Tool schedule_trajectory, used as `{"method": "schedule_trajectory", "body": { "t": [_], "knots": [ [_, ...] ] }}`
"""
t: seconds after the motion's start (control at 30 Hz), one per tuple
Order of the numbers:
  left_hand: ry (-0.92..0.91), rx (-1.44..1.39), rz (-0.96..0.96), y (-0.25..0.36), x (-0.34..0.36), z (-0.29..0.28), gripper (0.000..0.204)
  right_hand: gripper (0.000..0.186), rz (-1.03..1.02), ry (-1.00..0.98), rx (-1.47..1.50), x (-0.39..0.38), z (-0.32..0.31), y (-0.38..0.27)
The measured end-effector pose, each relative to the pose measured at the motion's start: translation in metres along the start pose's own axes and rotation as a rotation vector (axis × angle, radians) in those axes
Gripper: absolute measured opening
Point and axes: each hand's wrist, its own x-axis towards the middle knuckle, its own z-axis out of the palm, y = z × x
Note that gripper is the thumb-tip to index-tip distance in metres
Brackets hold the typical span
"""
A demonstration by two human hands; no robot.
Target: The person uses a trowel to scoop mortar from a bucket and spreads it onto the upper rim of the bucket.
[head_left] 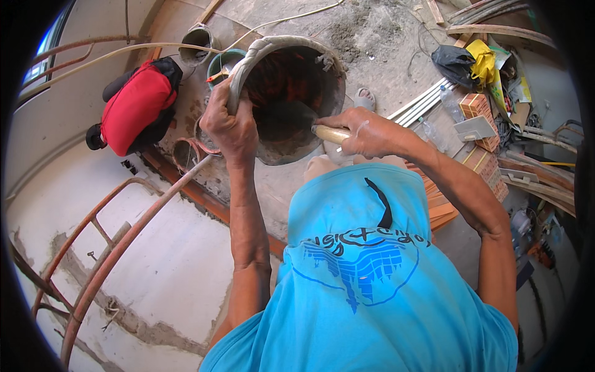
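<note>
Concrete floor | left hand (230, 127) grips bucket (291, 99) rim | right hand (362, 133) grips trowel handle (330, 133)

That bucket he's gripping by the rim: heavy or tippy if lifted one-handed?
Likely heavy: the bucket looks caked with mortar. Probably tilts, since the left hand grips only one side of the rim. The right hand working the trowel inside could shove it.

Bright blue printed T-shirt (365, 273)

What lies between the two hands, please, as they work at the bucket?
In the head view, the bucket's dark open mouth lies between them: the left hand grips its padded handle, the right hand holds a wooden-handled trowel reaching inside.
</note>
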Motion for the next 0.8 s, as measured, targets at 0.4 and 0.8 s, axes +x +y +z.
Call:
{"method": "schedule_trajectory", "body": {
  "t": [0.4,0.8],
  "knots": [
    [0.034,0.004,-0.158,-0.020,0.006,-0.015,0.022,0.081,0.105,-0.184,0.801,-0.027,-0.014,0.054],
    [0.132,-0.074,-0.360,-0.039,-0.008,-0.033,0.014,0.085,0.070,-0.212,1.371,-0.065,-0.022,0.108]
  ]
}}
